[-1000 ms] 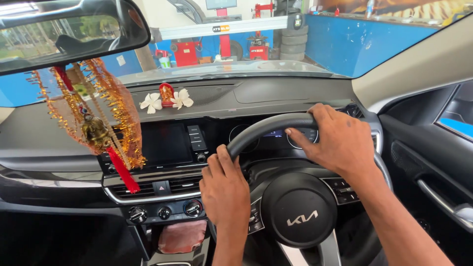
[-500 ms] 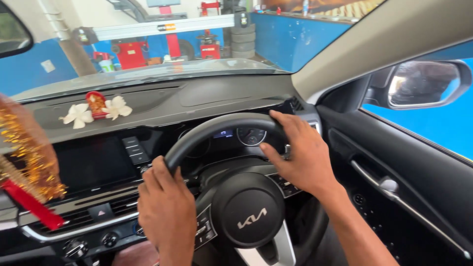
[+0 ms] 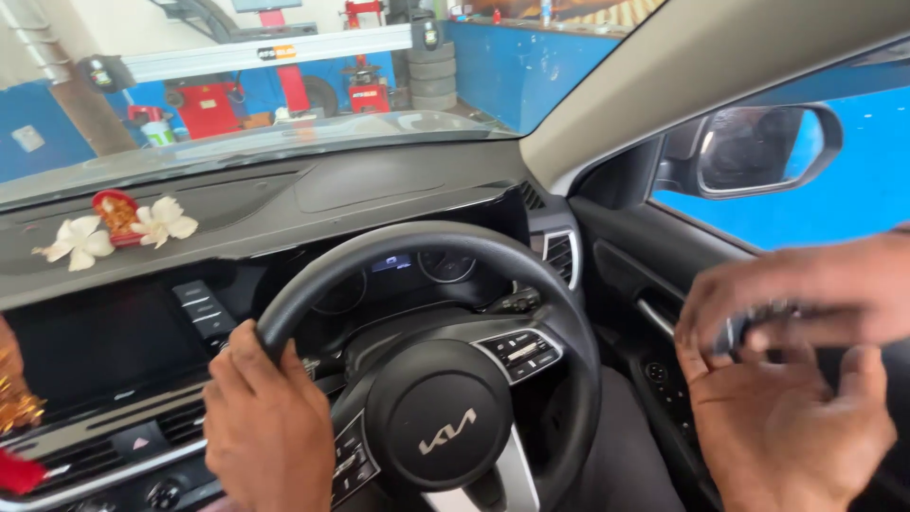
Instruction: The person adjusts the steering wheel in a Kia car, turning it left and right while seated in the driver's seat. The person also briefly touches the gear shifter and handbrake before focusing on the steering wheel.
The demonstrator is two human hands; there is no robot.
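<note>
My left hand (image 3: pixel 270 427) grips the left side of the black steering wheel (image 3: pixel 427 242) rim. Off the wheel, my right hand (image 3: pixel 787 436) hangs by the driver's door with its palm open and fingers spread. Just above it, another person's blurred hand (image 3: pixel 825 284) reaches in from the right edge and pinches a small dark object (image 3: pixel 758 330) with metal parts. That object hovers at my right fingertips; I cannot tell whether they touch it.
The door panel (image 3: pixel 645 275) and side mirror (image 3: pixel 758 147) are on the right. A small red figurine with white flowers (image 3: pixel 118 218) sits on the dashboard above the dark centre screen (image 3: pixel 95 346). A gold and red ornament (image 3: pixel 14 408) hangs at the left edge. Through the windscreen, red workshop machines stand against blue walls.
My right hand has left the top of the wheel and moved right toward the door. Another hand with a small dark object has come in. My view has turned right.
</note>
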